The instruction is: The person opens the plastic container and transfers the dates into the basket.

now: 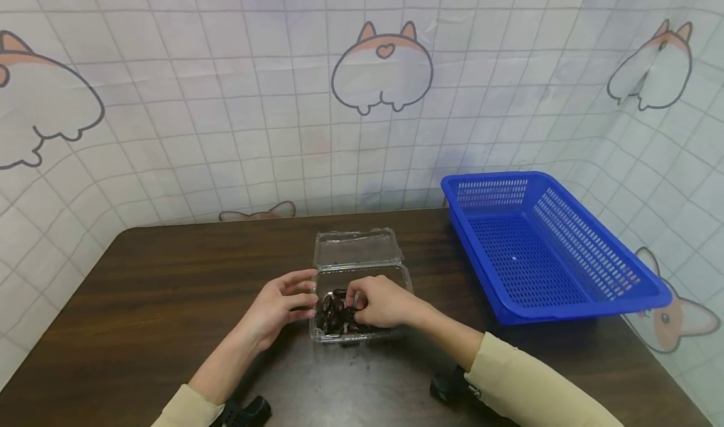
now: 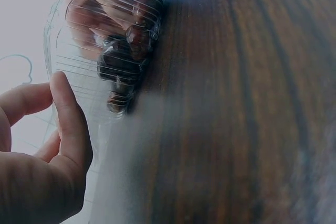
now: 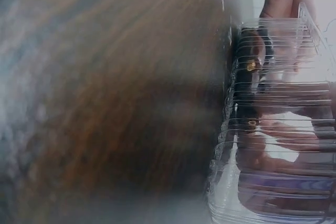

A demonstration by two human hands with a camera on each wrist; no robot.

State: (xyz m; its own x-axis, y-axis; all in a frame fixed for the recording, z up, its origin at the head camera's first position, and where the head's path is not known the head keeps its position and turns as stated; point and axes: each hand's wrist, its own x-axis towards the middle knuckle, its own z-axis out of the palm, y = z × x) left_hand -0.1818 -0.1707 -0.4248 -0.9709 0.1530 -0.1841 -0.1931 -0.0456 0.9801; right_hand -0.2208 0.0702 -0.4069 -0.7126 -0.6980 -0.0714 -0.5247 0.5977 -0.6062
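A clear plastic clamshell box (image 1: 362,275) stands on the table with its lid folded back. Dark brown, glossy fruits that look like dates (image 1: 334,314) lie heaped in its left part. My left hand (image 1: 283,304) touches the box's left wall with extended, slightly spread fingers. Inside the box, my right hand (image 1: 384,301) reaches down from the right with curled fingers. Its thumb and fingertips are among the dates, and I cannot tell whether they pinch one. Through the ribbed plastic wall the left wrist view shows dates (image 2: 118,64). The right wrist view looks through the box wall (image 3: 283,145) too.
A blue perforated plastic basket (image 1: 486,251) stands at the right rear of the dark wooden table (image 1: 186,282). Behind and to the right hangs a white checked cloth (image 1: 271,131) with cartoon animal prints.
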